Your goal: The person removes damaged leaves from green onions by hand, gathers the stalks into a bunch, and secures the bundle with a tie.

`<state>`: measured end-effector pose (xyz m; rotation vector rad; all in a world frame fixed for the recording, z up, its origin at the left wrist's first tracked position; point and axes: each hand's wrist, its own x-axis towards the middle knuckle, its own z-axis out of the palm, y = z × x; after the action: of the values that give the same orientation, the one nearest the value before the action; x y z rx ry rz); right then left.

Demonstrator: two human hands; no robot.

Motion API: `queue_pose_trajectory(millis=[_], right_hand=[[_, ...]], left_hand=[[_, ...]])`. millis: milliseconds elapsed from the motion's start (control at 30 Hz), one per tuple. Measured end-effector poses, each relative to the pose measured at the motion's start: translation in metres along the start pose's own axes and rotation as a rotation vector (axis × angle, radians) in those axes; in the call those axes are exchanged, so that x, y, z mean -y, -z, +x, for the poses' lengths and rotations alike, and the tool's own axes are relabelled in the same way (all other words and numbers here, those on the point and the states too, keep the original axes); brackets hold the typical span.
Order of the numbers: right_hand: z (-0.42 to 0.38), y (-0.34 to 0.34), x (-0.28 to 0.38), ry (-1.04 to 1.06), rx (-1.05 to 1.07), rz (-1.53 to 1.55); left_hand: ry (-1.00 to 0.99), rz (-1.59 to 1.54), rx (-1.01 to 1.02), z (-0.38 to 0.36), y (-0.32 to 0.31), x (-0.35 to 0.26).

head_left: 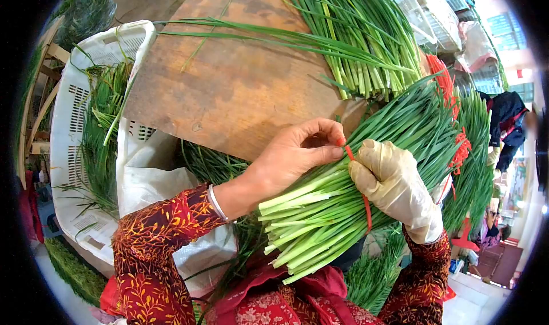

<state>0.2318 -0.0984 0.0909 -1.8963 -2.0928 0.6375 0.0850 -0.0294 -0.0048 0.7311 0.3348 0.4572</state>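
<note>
A thick bunch of garlic chives (314,222) lies in front of me, pale cut ends toward my body and green leaves pointing to the upper right. A red tie (366,206) circles it near the pale stems. My left hand (297,150), bare with a bangle at the wrist, is closed, thumb and finger pinching the tie at the top of the bunch. In a pale glove, my right hand (394,185) is closed against the tie just beside it; the glove hides what its fingertips grip.
A wooden board (211,79) carries a loose pile of chives (366,45). Red ties (446,88) hang at the right. A white plastic basket (74,148) with chive scraps stands left. More chives (472,159) lie at right; another person (503,130) is beyond.
</note>
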Motion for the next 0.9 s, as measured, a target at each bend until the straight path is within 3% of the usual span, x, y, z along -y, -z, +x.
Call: queue_pose_trajectory(millis=[900], right_hand=[[0.0058,-0.0046,0.0052,-0.013,-0.008,-0.040]], left_hand=[[-0.122,0.250,-0.136,-0.0031,-0.0059,0.0011]])
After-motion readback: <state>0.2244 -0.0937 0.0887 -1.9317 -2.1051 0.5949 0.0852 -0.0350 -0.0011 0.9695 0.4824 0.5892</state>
